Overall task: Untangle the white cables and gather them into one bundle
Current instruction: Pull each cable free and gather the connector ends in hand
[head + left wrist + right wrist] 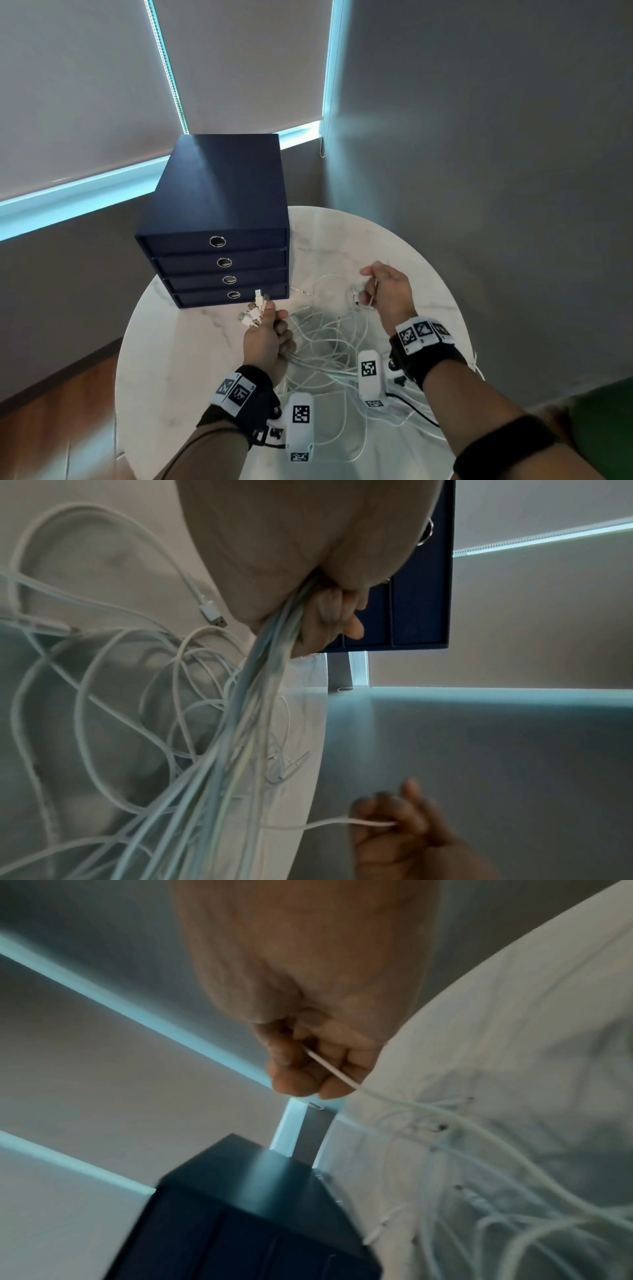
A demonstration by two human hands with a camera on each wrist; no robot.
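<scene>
A loose tangle of white cables (329, 346) lies on the round white marble table (191, 346). My left hand (270, 329) grips a bunch of them near their ends, so several USB plugs (253, 310) stick up above the fist. The gripped strands (263, 674) trail from that fist down into the pile. My right hand (380, 291), further right and raised above the table, pinches one thin white cable (335, 1072) that runs back to the heap. One free USB plug (214, 614) lies on the tabletop.
A dark blue drawer box (219, 219) with several ring-pull drawers stands on the table's far left part, just beyond my left hand. A black cord (414, 407) runs under my right wrist. Grey walls, roller blinds and a wooden floor (58, 435) surround the table.
</scene>
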